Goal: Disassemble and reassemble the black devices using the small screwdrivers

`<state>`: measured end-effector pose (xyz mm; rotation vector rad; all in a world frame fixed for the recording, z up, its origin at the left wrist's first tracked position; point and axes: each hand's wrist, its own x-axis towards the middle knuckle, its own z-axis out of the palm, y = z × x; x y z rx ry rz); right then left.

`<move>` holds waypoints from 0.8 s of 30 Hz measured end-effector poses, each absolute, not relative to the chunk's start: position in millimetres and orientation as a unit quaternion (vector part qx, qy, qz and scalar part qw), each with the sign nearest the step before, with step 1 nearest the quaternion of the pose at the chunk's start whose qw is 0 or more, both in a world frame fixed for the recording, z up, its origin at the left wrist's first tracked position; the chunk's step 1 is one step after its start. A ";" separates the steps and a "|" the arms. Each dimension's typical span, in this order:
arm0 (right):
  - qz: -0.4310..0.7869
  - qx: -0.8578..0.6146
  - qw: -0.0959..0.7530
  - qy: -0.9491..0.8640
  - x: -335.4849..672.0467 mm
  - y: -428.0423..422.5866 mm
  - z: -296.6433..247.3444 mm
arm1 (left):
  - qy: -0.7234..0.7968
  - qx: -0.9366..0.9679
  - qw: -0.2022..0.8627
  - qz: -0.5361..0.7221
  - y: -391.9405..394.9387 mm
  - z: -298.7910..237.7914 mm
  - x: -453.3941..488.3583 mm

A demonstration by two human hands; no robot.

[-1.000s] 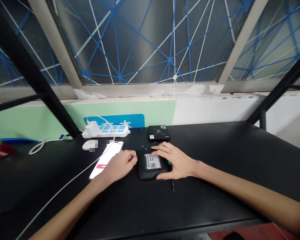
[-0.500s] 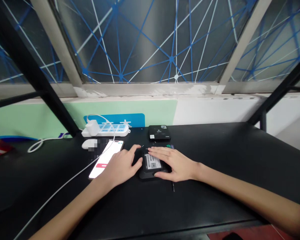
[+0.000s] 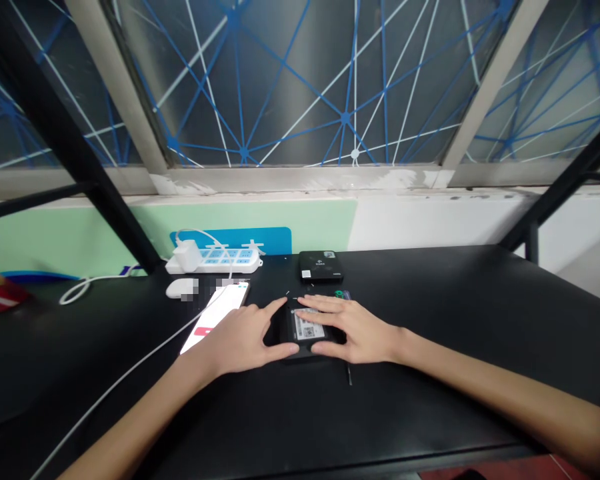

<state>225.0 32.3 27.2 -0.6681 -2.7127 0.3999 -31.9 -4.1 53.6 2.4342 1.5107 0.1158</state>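
Note:
A small flat black electronic device (image 3: 291, 337) lies on the desk, its white printed label (image 3: 310, 327) facing up. My right hand (image 3: 355, 330) rests flat across its right side, fingers stretched and thumb apart near the front edge. At the left side is my left hand (image 3: 243, 339), open, with the thumb reaching onto the device's near edge and the index finger stretched by its far left corner. Partly covered by my right hand is a thin tool with a green end (image 3: 339, 293); its slim dark tip (image 3: 350, 375) pokes out nearer me.
Beyond the device sits another black box (image 3: 321, 267), with tiny metal pieces (image 3: 287, 293) nearby. A lit phone (image 3: 225, 307) lies left, crossed by a white cable (image 3: 125, 373). Behind it are a white mouse (image 3: 179, 288) and a power strip (image 3: 230, 260) with a plugged-in charger.
My left hand has shifted right toward the device, and its thumb now reaches the near edge. My right hand stays on the device almost unmoved. The view has shifted slightly.

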 end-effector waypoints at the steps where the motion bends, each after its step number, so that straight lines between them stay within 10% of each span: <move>1: 0.145 -0.231 0.158 -0.949 225.5 33.0 27.9 | 0.520 0.841 0.141 0.039 -3.8 53.1 -32.2; 24: 0.070 -0.193 0.151 -0.967 227.4 31.7 23.9 | 0.516 0.829 0.210 0.044 4.0 44.1 -34.1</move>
